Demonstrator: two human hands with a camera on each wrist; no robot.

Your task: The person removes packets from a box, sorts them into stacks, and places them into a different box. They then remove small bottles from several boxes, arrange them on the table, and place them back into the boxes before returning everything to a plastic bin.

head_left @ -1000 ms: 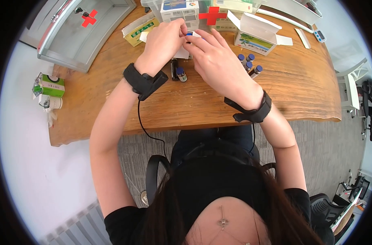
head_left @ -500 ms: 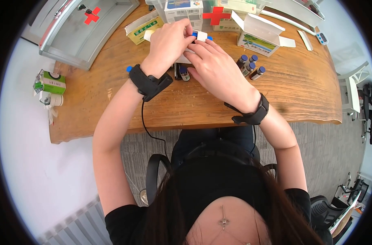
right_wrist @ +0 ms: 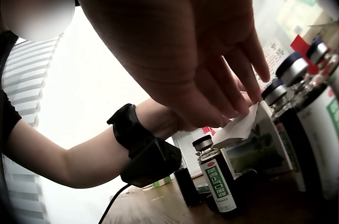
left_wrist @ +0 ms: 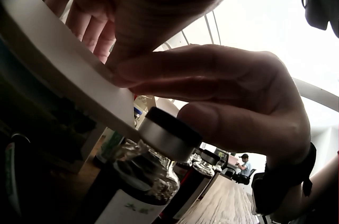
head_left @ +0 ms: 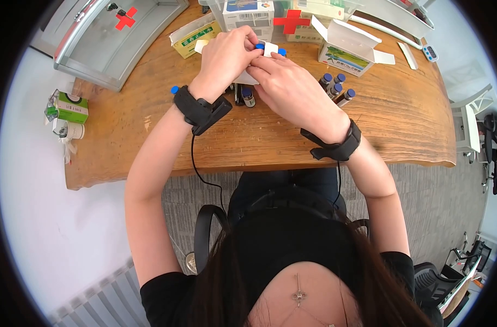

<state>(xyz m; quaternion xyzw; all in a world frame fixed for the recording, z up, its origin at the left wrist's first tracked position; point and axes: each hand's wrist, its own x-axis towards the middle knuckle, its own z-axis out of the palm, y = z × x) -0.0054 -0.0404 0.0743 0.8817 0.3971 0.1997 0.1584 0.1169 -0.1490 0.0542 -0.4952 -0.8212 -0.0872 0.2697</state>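
Observation:
Both hands meet at a small white-flapped carton, with its landscape print in the right wrist view [right_wrist: 259, 155]. The left hand [head_left: 221, 60] pinches its edge with thumb and fingers. The right hand [head_left: 297, 90] grips the near side, its fingertips on the white flap [right_wrist: 235, 128]. Blue caps [head_left: 281, 52] show beside a raised white flap [head_left: 270, 49]. Below the hands, a dark vial [head_left: 249, 98] stands upright, another dark vial beside it. In the left wrist view, a capped vial [left_wrist: 169, 134] is close under the right thumb. Much of the carton is hidden by the hands.
Several blue-capped vials [head_left: 337, 87] are right of the hands. An open white carton [head_left: 346, 54] stands behind them, a yellow-green box [head_left: 194, 37] at back left. The clear bin [head_left: 341, 11] holds boxes. A clear case [head_left: 104, 60] is far left; a blue cap [head_left: 175, 90] lies near the left wrist.
The hands have shifted slightly, and the white flap and blue caps between them show more than before. The right fingers have drawn in closer over the carton. The blue cap by the left wrist has come into view.

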